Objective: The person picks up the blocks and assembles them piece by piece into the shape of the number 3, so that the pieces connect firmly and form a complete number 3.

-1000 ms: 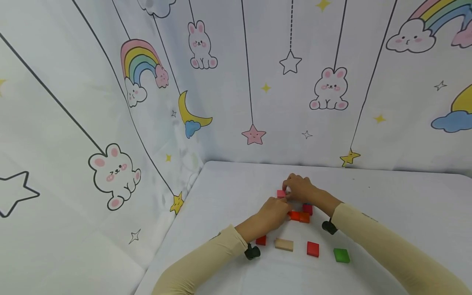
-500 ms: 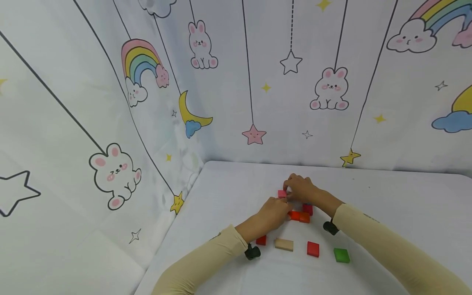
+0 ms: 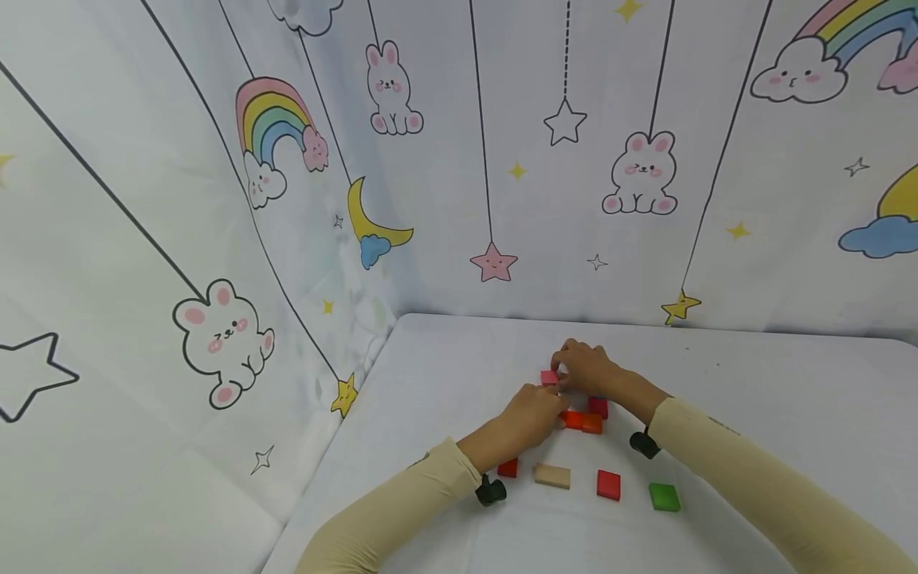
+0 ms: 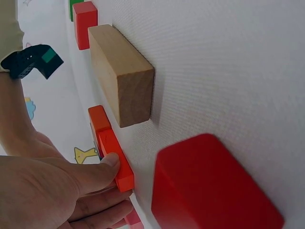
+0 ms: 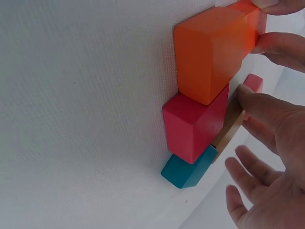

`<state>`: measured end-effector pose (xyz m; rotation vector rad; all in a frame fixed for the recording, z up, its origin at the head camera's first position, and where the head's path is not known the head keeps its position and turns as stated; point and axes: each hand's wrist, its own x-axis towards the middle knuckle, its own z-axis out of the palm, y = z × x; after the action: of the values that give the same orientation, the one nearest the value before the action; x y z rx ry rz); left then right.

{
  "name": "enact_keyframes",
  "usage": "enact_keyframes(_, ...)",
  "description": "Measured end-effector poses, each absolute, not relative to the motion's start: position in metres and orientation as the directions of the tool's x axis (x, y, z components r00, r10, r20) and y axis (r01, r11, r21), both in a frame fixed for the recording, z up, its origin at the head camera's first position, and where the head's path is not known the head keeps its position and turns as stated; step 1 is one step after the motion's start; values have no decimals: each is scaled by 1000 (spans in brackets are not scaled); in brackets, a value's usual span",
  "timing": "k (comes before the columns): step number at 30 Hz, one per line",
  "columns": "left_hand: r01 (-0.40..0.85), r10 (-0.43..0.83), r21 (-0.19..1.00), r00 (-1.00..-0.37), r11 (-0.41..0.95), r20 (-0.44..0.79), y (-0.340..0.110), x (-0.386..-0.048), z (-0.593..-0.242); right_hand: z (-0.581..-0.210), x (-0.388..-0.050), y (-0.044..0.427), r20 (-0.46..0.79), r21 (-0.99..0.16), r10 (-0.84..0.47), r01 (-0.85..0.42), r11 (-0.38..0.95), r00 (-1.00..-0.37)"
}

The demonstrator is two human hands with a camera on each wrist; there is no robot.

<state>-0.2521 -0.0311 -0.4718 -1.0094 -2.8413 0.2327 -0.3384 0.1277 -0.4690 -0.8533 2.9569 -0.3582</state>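
My left hand (image 3: 529,414) pinches a red-orange block (image 4: 125,177), its thumb on the near face and fingers behind. That block lies end to end with an orange block (image 5: 205,52). Just beyond, my right hand (image 3: 584,368) pinches a brown wooden block (image 5: 230,123) between thumb and index finger, the other fingers loosely bent. A crimson block (image 5: 194,123) touches the orange one, and a teal block (image 5: 187,171) follows it. Past the right thumb is a pink block (image 3: 548,377); its join with the brown block is hidden by the fingers.
Nearer the person, a row of separate blocks lies on the white table (image 3: 789,414): a red block (image 3: 508,468) partly under the left forearm, a plain wooden block (image 3: 552,476), another red block (image 3: 608,485) and a green block (image 3: 664,497). A printed curtain (image 3: 445,199) hangs behind.
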Motion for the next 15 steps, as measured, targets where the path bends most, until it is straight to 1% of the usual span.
enact_keyframes(9, 616, 633, -172, -772, 769, 61, -31, -253, -472, -468, -337, 129, 16, -247, -523, -511, 824, -852)
enact_keyframes(15, 614, 634, -196, -771, 765, 61, -31, -253, -473, -468, -336, 129, 14, -246, -518, -505, 827, -855)
